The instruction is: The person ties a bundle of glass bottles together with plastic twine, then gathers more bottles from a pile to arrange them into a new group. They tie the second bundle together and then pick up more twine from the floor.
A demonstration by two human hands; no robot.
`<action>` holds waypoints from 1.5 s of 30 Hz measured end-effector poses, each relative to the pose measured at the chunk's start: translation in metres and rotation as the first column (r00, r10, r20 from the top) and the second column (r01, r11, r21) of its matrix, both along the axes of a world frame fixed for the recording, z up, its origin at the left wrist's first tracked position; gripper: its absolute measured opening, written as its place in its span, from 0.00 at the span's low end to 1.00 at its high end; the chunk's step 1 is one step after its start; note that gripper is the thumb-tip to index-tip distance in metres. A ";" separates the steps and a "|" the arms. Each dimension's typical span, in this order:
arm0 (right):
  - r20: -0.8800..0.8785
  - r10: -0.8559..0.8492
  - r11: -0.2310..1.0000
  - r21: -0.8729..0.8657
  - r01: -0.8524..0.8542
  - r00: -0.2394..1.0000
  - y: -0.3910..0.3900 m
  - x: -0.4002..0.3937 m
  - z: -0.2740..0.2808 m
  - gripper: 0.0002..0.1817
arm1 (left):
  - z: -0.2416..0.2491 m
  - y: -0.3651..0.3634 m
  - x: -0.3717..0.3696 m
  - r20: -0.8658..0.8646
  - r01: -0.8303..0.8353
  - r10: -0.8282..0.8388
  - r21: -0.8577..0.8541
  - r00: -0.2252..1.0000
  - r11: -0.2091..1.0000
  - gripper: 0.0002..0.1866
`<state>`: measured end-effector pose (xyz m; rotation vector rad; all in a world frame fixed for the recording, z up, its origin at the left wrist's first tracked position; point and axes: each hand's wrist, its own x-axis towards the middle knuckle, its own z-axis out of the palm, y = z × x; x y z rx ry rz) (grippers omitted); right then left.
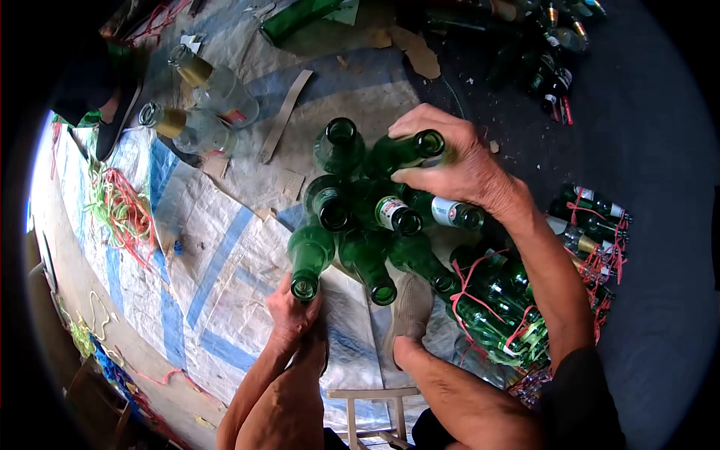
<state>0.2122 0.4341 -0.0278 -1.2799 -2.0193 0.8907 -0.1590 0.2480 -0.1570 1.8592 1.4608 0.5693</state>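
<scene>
Several green glass bottles stand close together on the sheet, open mouths up, among them one with a white label [390, 212] and one with a pale blue label [446, 211]. My right hand [450, 154] has its fingers and thumb round the neck of a green bottle [397, 154] at the back right of the group. At the front left, my left hand [294, 311] is against a green bottle [311, 255]; its fingertips are partly hidden behind that bottle.
Two clear bottles with gold necks [214, 90] stand at the upper left. Bundles of green bottles tied with pink string [491, 300] lie at the right. A string tangle [124, 206] lies at the left. Another person's foot [112, 124] is at the upper left.
</scene>
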 end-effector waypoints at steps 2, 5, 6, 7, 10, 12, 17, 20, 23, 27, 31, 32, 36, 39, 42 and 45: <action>-0.021 0.040 0.999 0.007 -0.039 0.999 0.000 0.000 0.000 0.22 | -0.003 -0.001 -0.001 0.006 0.020 -0.020 0.014 1.000 1.000 0.09; -0.032 0.022 1.000 0.003 -0.022 0.999 0.000 -0.003 0.001 0.21 | -0.006 -0.002 -0.003 0.016 0.024 -0.024 0.017 1.000 1.000 0.10; -0.031 0.023 1.000 0.000 -0.023 0.999 0.000 -0.002 0.001 0.21 | -0.005 -0.002 -0.002 0.017 0.017 -0.018 0.011 1.000 1.000 0.11; -0.030 0.025 1.000 -0.002 -0.025 0.999 0.000 -0.002 0.001 0.20 | -0.004 -0.002 -0.002 0.017 0.011 -0.011 0.006 1.000 1.000 0.11; -0.039 0.042 0.999 0.006 -0.042 0.998 0.002 -0.004 0.002 0.19 | -0.007 -0.004 -0.004 0.022 -0.007 0.007 -0.020 1.000 1.000 0.13; -0.009 0.095 0.995 -0.020 -0.096 0.995 0.003 0.001 0.003 0.28 | -0.011 -0.007 -0.004 0.025 -0.017 0.018 -0.030 1.000 0.999 0.13; 0.000 0.111 0.994 -0.013 -0.111 0.994 0.005 0.003 0.002 0.28 | -0.015 -0.008 -0.006 0.006 -0.018 0.019 -0.035 1.000 0.999 0.14; 0.001 0.118 0.993 -0.018 -0.118 0.993 0.005 0.005 0.001 0.28 | -0.019 -0.009 -0.008 0.000 -0.004 0.004 -0.021 1.000 1.000 0.13; 0.009 0.126 0.991 -0.045 -0.126 0.992 0.006 0.006 0.002 0.30 | -0.019 -0.009 -0.008 -0.004 -0.008 0.007 -0.042 1.000 0.999 0.13; 0.001 0.109 0.990 -0.094 -0.109 0.994 0.007 0.007 0.004 0.32 | -0.019 -0.009 -0.007 0.021 -0.019 0.019 -0.026 1.000 0.999 0.13; 0.017 0.138 0.980 -0.150 -0.134 0.990 0.006 0.011 0.008 0.37 | -0.016 -0.007 -0.006 0.021 -0.025 0.025 -0.037 0.999 0.999 0.13; 0.019 0.144 0.978 -0.156 -0.139 0.989 0.007 0.011 0.009 0.37 | -0.014 -0.006 -0.006 0.020 -0.024 0.025 -0.035 0.999 0.999 0.13; 0.049 0.155 0.964 -0.227 -0.141 0.987 0.007 0.013 0.016 0.42 | -0.012 -0.005 -0.005 0.014 -0.030 0.031 -0.045 0.999 0.999 0.14; 0.067 0.171 0.957 -0.248 -0.149 0.983 0.007 0.014 0.020 0.43 | -0.013 -0.005 -0.005 0.024 -0.038 0.039 -0.044 0.999 0.998 0.15; 0.076 0.157 0.947 -0.294 -0.129 0.985 0.009 0.015 0.026 0.44 | -0.013 -0.005 -0.005 0.016 -0.034 0.034 -0.038 0.999 0.999 0.15; 0.092 0.167 0.941 -0.312 -0.131 0.982 0.009 0.016 0.029 0.45 | -0.015 -0.006 -0.006 0.007 -0.042 0.042 -0.062 0.999 0.997 0.15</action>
